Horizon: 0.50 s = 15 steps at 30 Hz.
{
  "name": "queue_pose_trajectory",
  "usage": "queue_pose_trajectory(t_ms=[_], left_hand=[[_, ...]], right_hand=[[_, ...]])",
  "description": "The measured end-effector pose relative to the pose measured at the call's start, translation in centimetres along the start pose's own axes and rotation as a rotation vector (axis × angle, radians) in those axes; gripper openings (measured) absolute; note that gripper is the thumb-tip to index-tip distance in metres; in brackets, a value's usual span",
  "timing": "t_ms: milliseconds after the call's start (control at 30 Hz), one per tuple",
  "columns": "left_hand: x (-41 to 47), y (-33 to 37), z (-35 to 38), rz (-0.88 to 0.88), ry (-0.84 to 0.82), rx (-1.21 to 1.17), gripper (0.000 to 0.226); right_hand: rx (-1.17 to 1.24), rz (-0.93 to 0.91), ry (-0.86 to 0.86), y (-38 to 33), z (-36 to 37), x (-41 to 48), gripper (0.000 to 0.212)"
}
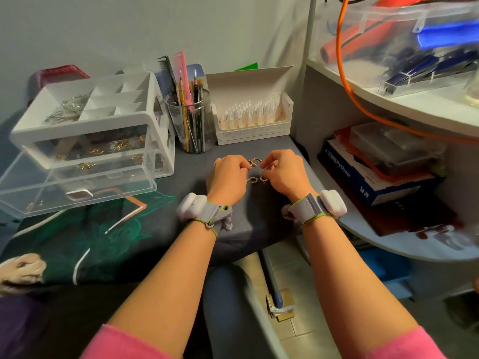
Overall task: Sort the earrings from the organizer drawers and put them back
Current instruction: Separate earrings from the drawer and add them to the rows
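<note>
A white organizer [93,125] with clear drawers stands at the left; gold earrings show in its drawers and top tray. Its lowest clear drawer [75,185] is pulled out onto the dark cloth. On the cloth in front of me lie two small gold hoop earrings [258,179]. Just above them, my left hand [228,174] and my right hand [282,172] meet with curled fingers, pinching a pair of gold hoop earrings [255,162] between their fingertips.
A clear cup of pencils and combs [190,120] and a white open box of small vials [252,117] stand behind my hands. At the right, white shelves [388,244] carry books, clear boxes and an orange cable [363,99].
</note>
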State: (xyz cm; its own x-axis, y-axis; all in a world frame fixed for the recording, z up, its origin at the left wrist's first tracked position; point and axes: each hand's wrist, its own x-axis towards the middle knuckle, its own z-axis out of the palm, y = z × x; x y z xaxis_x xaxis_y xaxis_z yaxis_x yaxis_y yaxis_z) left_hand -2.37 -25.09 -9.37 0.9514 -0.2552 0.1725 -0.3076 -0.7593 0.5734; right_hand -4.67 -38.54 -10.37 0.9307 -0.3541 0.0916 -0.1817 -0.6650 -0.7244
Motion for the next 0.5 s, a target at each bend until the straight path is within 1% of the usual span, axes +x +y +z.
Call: queue_pose_trajectory(t_ms=[100, 233, 333, 500], left_hand=[[-0.1, 0.2, -0.9, -0.034, 0.04, -0.1, 0.025], [-0.4, 0.4, -2.4, -0.015, 0.108, -0.201, 0.025], [-0.9, 0.8, -3.3, 0.035, 0.184, -0.235, 0.025], [-2.2, 1.3, -5.9, 0.158, 0.332, -0.224, 0.023]], right_hand=[[0.054, 0.003, 0.069, -1.0, -0.1, -0.3, 0.013], [0.089, -0.023, 0.104, -2.5, -0.4, -0.9, 0.014], [0.111, -0.029, 0.123, -3.5, -0.5, -1.2, 0.014], [0.154, -0.089, 0.147, -6.0, -0.5, -2.5, 0.014]])
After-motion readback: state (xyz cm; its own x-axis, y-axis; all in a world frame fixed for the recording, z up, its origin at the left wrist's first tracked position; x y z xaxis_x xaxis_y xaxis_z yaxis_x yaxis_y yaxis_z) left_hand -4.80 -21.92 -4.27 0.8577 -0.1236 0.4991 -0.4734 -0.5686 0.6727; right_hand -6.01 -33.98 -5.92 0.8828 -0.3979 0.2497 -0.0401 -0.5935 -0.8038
